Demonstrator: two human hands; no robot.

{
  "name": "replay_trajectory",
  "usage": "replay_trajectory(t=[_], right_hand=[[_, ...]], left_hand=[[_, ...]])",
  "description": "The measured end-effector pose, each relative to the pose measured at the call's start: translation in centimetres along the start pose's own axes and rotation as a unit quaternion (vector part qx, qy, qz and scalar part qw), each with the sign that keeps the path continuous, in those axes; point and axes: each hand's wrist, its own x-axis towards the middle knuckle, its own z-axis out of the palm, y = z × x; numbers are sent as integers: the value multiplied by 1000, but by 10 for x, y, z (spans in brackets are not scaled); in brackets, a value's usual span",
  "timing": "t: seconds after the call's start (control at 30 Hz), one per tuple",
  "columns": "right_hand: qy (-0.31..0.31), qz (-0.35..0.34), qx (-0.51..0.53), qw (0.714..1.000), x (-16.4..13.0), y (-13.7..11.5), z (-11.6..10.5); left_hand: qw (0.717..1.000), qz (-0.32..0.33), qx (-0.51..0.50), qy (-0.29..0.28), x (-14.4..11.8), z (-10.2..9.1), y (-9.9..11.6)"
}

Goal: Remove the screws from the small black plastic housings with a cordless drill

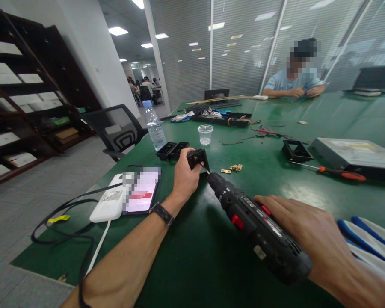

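My left hand [186, 173] grips a small black plastic frame [197, 157] and tilts it up above the green table [192, 239]. Wrapped round a black cordless drill [255, 224], my right hand [304, 222] points its bit at the frame's near face; whether the tip sits in a screw is too small to tell. The drill's handle and my fingers on it are mostly hidden. A little pile of brass pieces [234, 168] lies just right of the held frame. Two more black frames [171, 151] stand behind my left hand.
A water bottle [154, 126] and a clear plastic cup [205, 136] stand farther back. On the left lie a phone [144, 192], a white power bank [107, 201] and cables. At right are an orange screwdriver [343, 173], another black frame [297, 151], a metal box [356, 154] and gloves [372, 239]. A person sits opposite.
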Motion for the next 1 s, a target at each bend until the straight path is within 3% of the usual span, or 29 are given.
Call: replay_trajectory(t=[0.43,1.0], right_hand=[[-13,8,17,1000,-1,1,0],[-20,1,42,999,4,-3,-6]], left_hand=[[1000,-13,-20,10,1,1,-1],[1000,7,2,-17,1,-1,-2]])
